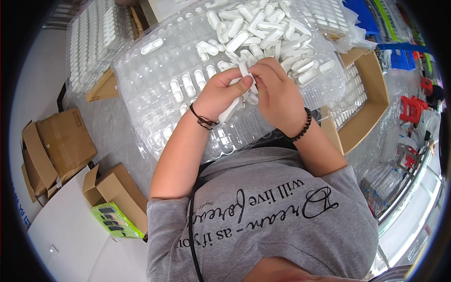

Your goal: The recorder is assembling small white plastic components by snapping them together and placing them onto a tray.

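Both my hands meet over a clear plastic blister tray point(141, 89), fingers pinched on one small white oblong plastic piece point(244, 69). My left hand point(220, 94) grips it from the left, thumb pressed against it. My right hand point(280, 101) closes on it from the other side, its fingertips partly hiding it. Just beyond lies a loose heap of white oblong pieces point(270, 35). Several white pieces point(188, 84) sit in the tray's pockets left of my left hand, and a single white piece point(152, 46) lies farther up and left. Another piece shows below my left palm.
Stacked filled trays point(96, 44) stand at the far left. Open cardboard boxes point(66, 143) are at the left, with a green package point(116, 221) nearby. A cardboard box point(376, 89) holding filled trays is at right. Farther off are a red stool point(413, 109) and blue bins point(403, 59).
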A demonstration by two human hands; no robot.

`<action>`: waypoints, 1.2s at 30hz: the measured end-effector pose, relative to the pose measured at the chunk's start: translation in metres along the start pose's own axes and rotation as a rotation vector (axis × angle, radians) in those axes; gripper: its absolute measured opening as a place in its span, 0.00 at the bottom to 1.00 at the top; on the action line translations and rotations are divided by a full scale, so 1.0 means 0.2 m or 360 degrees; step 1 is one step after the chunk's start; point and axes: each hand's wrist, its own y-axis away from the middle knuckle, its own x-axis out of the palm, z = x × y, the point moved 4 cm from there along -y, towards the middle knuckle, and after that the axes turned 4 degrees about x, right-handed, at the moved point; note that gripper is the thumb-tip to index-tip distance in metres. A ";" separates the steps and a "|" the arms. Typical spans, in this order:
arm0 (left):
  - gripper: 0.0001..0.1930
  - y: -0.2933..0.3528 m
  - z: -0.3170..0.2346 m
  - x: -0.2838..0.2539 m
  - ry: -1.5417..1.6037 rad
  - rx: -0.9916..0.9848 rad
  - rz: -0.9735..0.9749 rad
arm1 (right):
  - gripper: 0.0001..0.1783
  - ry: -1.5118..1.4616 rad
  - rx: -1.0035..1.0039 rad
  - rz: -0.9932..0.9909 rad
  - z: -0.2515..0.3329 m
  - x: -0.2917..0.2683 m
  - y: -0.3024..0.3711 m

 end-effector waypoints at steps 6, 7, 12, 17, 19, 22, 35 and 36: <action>0.16 0.01 -0.03 0.01 0.0013 0.0077 0.0044 | 0.10 -0.0409 -0.0053 0.0068 -0.04 -0.03 0.00; 0.16 0.02 -0.03 0.01 0.0018 0.0088 0.0104 | 0.10 -0.0605 0.0051 0.0148 -0.05 -0.04 0.00; 0.16 0.02 -0.09 0.08 0.0134 0.0128 0.0221 | 0.14 -0.1139 0.0404 0.0489 -0.15 -0.22 -0.06; 0.14 0.01 -0.08 0.04 0.0227 0.0117 0.0069 | 0.13 0.0828 0.0270 0.0026 -0.31 -0.36 -0.10; 0.13 0.01 -0.07 0.03 0.0215 0.0101 0.0080 | 0.12 0.0798 0.0270 0.0038 -0.34 -0.35 -0.10; 0.12 0.01 -0.07 0.04 0.0180 0.0154 0.0114 | 0.10 0.0740 0.0229 0.0051 -0.37 -0.34 -0.11; 0.06 -0.01 -0.06 0.02 0.0232 0.0291 0.0121 | 0.09 0.0493 0.0204 0.0271 -0.36 -0.30 -0.10; 0.06 -0.01 -0.05 0.02 0.0232 0.0293 0.0120 | 0.09 0.0493 0.0203 0.0271 -0.36 -0.30 -0.10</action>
